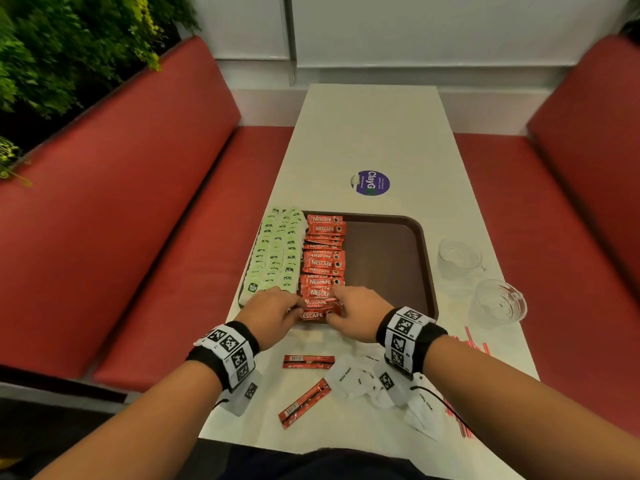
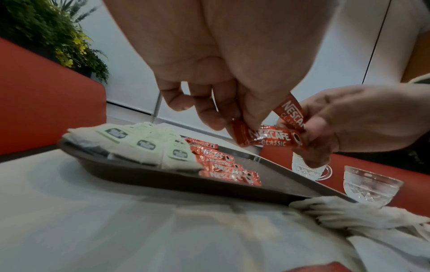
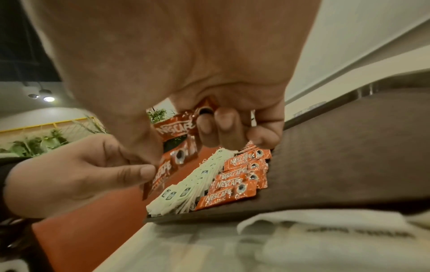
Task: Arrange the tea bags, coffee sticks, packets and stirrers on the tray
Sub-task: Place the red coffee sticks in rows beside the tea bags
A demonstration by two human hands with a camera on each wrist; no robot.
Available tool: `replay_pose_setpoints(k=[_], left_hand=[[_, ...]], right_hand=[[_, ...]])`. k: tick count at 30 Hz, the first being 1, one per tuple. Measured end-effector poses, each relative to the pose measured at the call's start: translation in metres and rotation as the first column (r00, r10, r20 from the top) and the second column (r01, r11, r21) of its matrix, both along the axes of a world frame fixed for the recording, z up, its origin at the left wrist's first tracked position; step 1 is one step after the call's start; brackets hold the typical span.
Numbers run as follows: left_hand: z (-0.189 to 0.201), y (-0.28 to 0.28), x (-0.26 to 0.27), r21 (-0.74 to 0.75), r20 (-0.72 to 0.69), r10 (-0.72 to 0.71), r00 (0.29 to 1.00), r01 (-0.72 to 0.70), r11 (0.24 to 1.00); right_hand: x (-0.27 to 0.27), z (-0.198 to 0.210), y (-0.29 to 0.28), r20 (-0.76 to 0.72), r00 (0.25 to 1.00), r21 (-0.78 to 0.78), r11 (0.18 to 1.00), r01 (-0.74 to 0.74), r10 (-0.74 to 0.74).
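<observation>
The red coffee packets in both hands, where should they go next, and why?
Probably lower them onto the near end of the red row on the tray. The left hand and right hand pinch the held coffee sticks just above that spot, and the row beside the green tea bags ends there. Two more sticks wait on the table.

Brown tray (image 1: 391,258) flat on the table. Pale green tea bags (image 1: 273,254) overlapped in rows along its left side. Red Nescafé coffee sticks (image 1: 323,263) in a column just beside them; two more held above the near edge (image 2: 267,138). Two coffee sticks face down (image 1: 308,361) off the tray, beside white sugar packets (image 1: 360,379). Red-striped stirrers (image 1: 476,342) at the table's right edge.
</observation>
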State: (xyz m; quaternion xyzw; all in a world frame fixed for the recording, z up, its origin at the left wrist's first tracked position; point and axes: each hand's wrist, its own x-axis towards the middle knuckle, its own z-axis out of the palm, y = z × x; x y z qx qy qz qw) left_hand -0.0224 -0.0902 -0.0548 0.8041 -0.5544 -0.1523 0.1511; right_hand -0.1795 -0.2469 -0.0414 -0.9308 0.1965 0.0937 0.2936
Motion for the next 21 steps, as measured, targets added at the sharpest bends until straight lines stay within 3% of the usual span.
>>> replay_pose_setpoints(k=[9, 15, 21], left_hand=[[-0.007, -0.025, 0.0, -0.089, 0.077, -0.088, 0.993, 0.095, 0.992], [-0.022, -0.039, 0.011, 0.211, 0.231, -0.06, 0.971, 0.01, 0.977], [-0.031, -0.055, 0.006, 0.268, 0.284, -0.067, 0.956, -0.012, 0.963]], right_hand=[[-0.01, -0.003, -0.012, 0.066, 0.998, -0.028, 0.999, 0.022, -0.02], [-0.017, 0.001, -0.022, 0.084, 0.979, 0.047, 0.982, 0.182, -0.186], [-0.018, 0.0, -0.029, 0.057, 0.965, 0.049, 0.966, 0.254, -0.257]])
